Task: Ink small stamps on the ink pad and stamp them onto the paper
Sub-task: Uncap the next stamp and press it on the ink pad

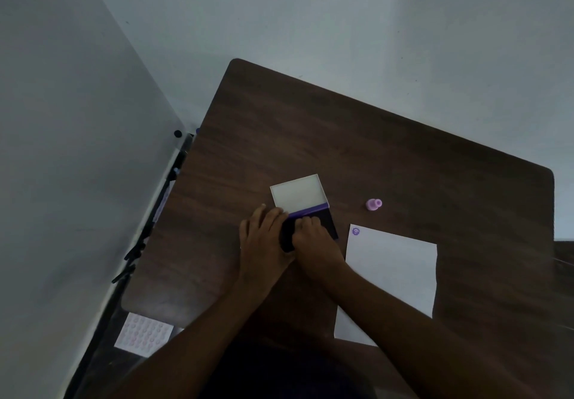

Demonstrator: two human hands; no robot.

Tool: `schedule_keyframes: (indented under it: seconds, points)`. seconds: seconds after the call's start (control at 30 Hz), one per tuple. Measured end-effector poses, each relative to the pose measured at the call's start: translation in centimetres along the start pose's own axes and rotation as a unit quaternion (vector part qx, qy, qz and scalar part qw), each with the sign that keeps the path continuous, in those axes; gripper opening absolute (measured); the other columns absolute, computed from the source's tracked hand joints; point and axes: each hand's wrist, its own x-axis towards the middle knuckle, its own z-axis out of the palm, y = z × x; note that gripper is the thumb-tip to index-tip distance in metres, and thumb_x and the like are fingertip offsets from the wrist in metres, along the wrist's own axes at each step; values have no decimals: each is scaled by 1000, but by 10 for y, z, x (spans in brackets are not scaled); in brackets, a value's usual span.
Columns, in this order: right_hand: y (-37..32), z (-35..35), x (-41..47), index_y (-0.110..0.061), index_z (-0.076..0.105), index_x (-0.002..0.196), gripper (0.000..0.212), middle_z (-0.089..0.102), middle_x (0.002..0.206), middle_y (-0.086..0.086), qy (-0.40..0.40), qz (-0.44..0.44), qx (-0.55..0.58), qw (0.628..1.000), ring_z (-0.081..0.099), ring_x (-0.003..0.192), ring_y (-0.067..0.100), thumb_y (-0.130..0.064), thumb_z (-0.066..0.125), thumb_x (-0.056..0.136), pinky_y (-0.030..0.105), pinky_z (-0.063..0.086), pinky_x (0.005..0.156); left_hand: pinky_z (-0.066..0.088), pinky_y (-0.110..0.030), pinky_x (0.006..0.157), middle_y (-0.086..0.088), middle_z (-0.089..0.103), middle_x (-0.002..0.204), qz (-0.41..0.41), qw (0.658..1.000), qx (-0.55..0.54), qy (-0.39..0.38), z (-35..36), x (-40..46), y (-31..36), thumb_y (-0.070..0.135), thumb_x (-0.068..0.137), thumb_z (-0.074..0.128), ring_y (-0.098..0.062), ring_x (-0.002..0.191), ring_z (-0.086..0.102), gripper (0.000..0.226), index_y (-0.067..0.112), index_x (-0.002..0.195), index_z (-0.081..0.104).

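An open ink pad [330, 224] lies in the middle of the dark wooden table [403, 162], its white lid [298, 193] folded back behind the dark pad. My left hand [264, 243] rests against the pad's left edge. My right hand [313, 237] is curled over the dark pad surface with its fingers pressed down; whatever it holds is hidden under the fingers. A small pink stamp [373, 204] lies on the table to the right of the pad. White paper [394, 274] lies right of my right arm, with one purple stamp mark [356, 231] in its far left corner.
A pale sheet with rows of round dots [143, 334] lies below the table's near left corner. Dark rods and cables [146, 237] run along the table's left side by the wall. Walls close in at the left and behind.
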Motion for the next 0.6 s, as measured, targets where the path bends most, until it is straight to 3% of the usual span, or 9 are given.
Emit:
schedule_keyframes:
  seconds: [0.6]
  points:
    - [-1, -1, -5, -4, 48, 123, 46, 54, 125, 19, 43, -13, 9, 999, 49, 116, 32, -17, 67, 82, 43, 39, 102, 15, -44, 113, 4, 46, 140, 16, 1000, 1, 15, 0, -1, -3, 58, 63, 70, -20, 137, 28, 81, 28, 133, 42]
